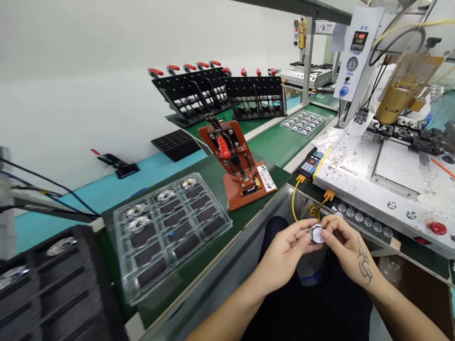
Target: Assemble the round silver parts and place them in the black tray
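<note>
A small round silver part (316, 234) with a whitish, marked face is held in front of my lap. My left hand (286, 253) pinches its left edge between thumb and fingers. On the other side, the thumb and fingers of my right hand (344, 245) grip its right edge. Left of my hands, a clear plastic tray (222, 219) on the green bench holds several similar shiny round parts in its far and left compartments. Between that tray and my hands stands a reddish-brown clamp fixture (232, 187) with a red handle.
A black foam tray (101, 289) lies at the lower left. Black clamp racks (254, 97) stand farther back near another clear tray (304, 123). On the right is a white machine (377, 166) with a brass-coloured head; a keypad (310, 163) and yellow cable (294, 201) lie beside it.
</note>
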The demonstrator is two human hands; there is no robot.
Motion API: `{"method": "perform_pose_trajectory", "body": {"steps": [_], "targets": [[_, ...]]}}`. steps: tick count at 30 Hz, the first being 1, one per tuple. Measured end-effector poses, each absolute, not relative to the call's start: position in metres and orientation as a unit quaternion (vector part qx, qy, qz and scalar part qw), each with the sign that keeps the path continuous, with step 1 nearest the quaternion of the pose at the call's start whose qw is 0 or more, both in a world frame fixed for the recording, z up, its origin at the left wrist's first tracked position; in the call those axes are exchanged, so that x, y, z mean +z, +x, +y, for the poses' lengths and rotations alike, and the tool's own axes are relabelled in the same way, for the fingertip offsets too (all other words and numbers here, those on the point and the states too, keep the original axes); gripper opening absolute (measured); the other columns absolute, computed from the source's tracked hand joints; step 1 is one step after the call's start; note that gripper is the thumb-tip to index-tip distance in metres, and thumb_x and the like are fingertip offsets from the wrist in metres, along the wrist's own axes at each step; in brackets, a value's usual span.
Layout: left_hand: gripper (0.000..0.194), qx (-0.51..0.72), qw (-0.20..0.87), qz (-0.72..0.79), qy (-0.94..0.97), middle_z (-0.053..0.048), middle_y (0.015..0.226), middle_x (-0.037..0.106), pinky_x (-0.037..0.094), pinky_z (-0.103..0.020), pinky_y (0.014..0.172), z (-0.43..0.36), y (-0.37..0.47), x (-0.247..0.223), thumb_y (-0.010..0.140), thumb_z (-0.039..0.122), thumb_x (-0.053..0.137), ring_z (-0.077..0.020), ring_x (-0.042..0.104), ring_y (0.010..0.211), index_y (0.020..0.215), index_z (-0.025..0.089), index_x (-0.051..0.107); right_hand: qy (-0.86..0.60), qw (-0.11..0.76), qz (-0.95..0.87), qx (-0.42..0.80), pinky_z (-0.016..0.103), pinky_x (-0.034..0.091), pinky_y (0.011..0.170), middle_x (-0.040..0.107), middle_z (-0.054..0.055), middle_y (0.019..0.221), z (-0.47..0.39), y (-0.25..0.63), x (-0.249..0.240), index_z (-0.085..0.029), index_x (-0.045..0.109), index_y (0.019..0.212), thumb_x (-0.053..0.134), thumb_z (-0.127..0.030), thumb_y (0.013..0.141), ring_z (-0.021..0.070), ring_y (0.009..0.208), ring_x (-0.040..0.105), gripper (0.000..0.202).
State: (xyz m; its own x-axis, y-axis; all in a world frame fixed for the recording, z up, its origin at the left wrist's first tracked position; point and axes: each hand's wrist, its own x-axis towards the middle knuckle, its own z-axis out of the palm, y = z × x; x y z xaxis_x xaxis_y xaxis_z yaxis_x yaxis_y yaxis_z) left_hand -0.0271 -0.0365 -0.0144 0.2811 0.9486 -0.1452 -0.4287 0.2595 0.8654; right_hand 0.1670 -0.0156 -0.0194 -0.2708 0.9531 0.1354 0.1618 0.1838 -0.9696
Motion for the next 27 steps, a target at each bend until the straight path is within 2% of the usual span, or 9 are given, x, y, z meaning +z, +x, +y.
{"method": "perform_pose_trajectory", "body": {"steps": [11, 16, 20, 22, 24, 26, 27], "targets": [[0.045, 0.488, 0.690, 0.361, 0.394, -0.012, 0.123, 0.080, 0.062, -0.048, 0.108, -0.042, -0.023, -0.015, 0.096, 0.044, 0.078, -0.0308, 0.076, 0.117, 0.134, 0.020, 0.075, -0.436, 0.427, -0.651, 0.451, 0.036, 0.051, 0.090, 0.066, 0.007, 0.107, -0.019, 0.166, -0.022, -0.023, 0.061, 0.088, 0.064, -0.044, 0.105, 0.0237, 0.101, 0.064, 0.027], [0.045, 0.485, 0.653, 0.385, 0.437, -0.013, 0.130, 0.078, 0.062, -0.046, 0.107, -0.042, -0.019, -0.025, 0.098, 0.043, 0.076, -0.0304, 0.076, 0.117, 0.136, 0.021, 0.072, -0.432, 0.434, -0.694, 0.378, 0.036, 0.050, 0.087, 0.065, 0.007, 0.105, -0.016, 0.165, -0.028, -0.024, 0.057, 0.087, 0.064, -0.038, 0.105, 0.0232, 0.098, 0.063, 0.025], [0.037, 0.466, 0.608, 0.418, 0.488, -0.013, 0.128, 0.079, 0.062, -0.044, 0.105, -0.040, -0.020, -0.029, 0.101, 0.036, 0.069, -0.0288, 0.078, 0.113, 0.135, 0.020, 0.069, -0.452, 0.418, -0.727, 0.303, 0.034, 0.048, 0.078, 0.059, 0.003, 0.090, -0.010, 0.167, -0.039, -0.024, 0.050, 0.083, 0.069, -0.037, 0.103, 0.0206, 0.084, 0.058, 0.031], [0.036, 0.431, 0.584, 0.432, 0.535, -0.013, 0.128, 0.079, 0.061, -0.043, 0.105, -0.039, -0.026, -0.024, 0.104, 0.032, 0.062, -0.0284, 0.077, 0.116, 0.139, 0.021, 0.065, -0.455, 0.391, -0.744, 0.293, 0.033, 0.047, 0.075, 0.059, 0.002, 0.090, -0.007, 0.169, -0.040, -0.024, 0.056, 0.093, 0.071, -0.037, 0.102, 0.0199, 0.081, 0.056, 0.022], [0.042, 0.378, 0.538, 0.453, 0.602, -0.012, 0.130, 0.078, 0.059, -0.046, 0.107, -0.036, -0.035, -0.015, 0.106, 0.029, 0.056, -0.0293, 0.075, 0.120, 0.147, 0.024, 0.059, -0.410, 0.359, -0.780, 0.308, 0.034, 0.049, 0.081, 0.063, 0.005, 0.101, -0.003, 0.168, -0.036, -0.025, 0.063, 0.113, 0.064, -0.034, 0.106, 0.0205, 0.089, 0.060, 0.011], [0.048, 0.330, 0.494, 0.468, 0.654, -0.011, 0.133, 0.077, 0.056, -0.048, 0.109, -0.032, -0.043, -0.007, 0.106, 0.026, 0.054, -0.0301, 0.073, 0.124, 0.154, 0.027, 0.052, -0.351, 0.334, -0.808, 0.334, 0.034, 0.050, 0.089, 0.064, 0.007, 0.111, 0.001, 0.167, -0.028, -0.026, 0.067, 0.122, 0.055, -0.030, 0.110, 0.0208, 0.099, 0.062, 0.017], [0.050, 0.326, 0.486, 0.472, 0.659, -0.011, 0.134, 0.077, 0.055, -0.048, 0.110, -0.030, -0.046, -0.004, 0.106, 0.027, 0.054, -0.0299, 0.072, 0.125, 0.156, 0.028, 0.049, -0.340, 0.333, -0.808, 0.348, 0.034, 0.050, 0.088, 0.065, 0.006, 0.109, 0.003, 0.165, -0.024, -0.026, 0.069, 0.119, 0.054, -0.030, 0.111, 0.0201, 0.098, 0.063, 0.018]]}}
